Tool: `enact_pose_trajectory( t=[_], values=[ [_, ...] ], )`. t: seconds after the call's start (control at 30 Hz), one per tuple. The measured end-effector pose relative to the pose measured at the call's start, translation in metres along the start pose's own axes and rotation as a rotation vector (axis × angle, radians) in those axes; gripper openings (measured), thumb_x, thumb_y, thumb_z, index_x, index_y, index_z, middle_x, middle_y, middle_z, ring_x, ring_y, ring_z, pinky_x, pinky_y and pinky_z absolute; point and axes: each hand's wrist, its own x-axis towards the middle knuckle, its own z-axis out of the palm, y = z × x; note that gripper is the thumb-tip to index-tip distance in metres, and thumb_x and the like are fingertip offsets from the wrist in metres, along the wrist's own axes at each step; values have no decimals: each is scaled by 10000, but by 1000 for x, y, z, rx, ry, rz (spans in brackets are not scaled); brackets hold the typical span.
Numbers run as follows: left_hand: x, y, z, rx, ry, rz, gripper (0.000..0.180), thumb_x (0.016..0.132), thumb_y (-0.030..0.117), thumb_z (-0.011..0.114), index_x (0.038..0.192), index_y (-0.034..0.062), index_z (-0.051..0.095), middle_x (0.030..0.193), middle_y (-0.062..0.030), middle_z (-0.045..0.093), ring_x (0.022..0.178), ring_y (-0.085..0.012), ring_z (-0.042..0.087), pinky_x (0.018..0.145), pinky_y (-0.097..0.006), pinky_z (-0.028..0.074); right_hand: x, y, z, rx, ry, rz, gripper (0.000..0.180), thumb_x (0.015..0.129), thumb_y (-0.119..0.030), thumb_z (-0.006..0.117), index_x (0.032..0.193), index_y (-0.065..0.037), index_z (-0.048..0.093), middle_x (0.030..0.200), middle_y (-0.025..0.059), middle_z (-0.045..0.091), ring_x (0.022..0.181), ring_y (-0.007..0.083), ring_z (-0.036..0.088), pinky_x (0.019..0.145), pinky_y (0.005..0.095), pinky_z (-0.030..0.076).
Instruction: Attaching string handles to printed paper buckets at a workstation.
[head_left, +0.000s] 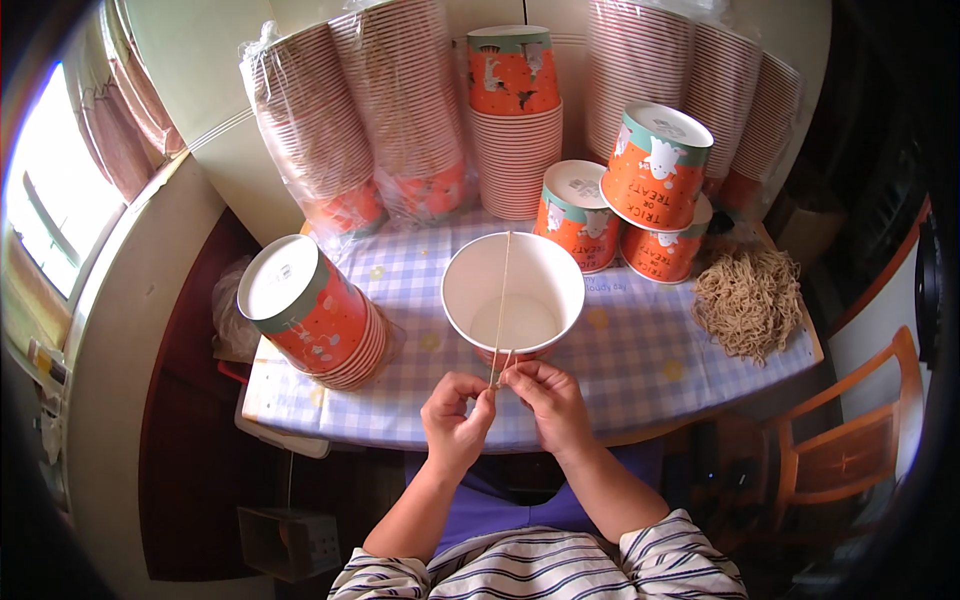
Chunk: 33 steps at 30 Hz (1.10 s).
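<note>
An upright paper bucket [463, 290] with a white inside stands at the middle of the table, its mouth toward me. A thin tan string [505, 280] runs across that mouth from the far rim to the near rim. Just in front of the near rim, my left hand [458, 415] pinches the string between thumb and fingers. Close beside it, my right hand [548, 402] pinches the string too, where short strands cross. My fingertips hide the exact crossing. Far right on the table lies a tangled pile of tan strings [748, 300].
A checked cloth covers the table [420, 400]. Upside-down orange buckets stand at the left [330, 320] and, piled up, at the right [655, 180]. Tall bucket stacks, several in plastic bags [310, 120], line the back. A wooden chair [850, 430] is at the right.
</note>
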Motion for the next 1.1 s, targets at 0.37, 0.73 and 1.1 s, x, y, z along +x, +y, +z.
enact_pose_trajectory(
  t=[0.37,0.73,1.1],
  values=[
    [1,1,0,-267,-33,-203,56,861,15,602,905,-18,597,828,-28,602,713,-73,543,657,-193,430,1,-6,-1,-139,-15,-60,162,881,-172,653,925,-17,655,828,-21,634,757,31,544,697,181,440],
    [10,9,9,146,-57,-14,137,785,2,694,912,-22,649,825,-41,635,670,-71,564,625,-207,461,2,0,-8,-244,-39,-116,136,899,-117,614,957,6,624,905,37,651,819,73,586,755,206,471],
    [15,20,5,331,-62,80,78,744,-28,671,814,-29,636,722,-60,627,652,-95,581,617,-220,470,1,-7,-2,-349,75,-224,203,900,-193,625,949,3,650,837,15,665,755,51,563,678,210,459]
  ],
)
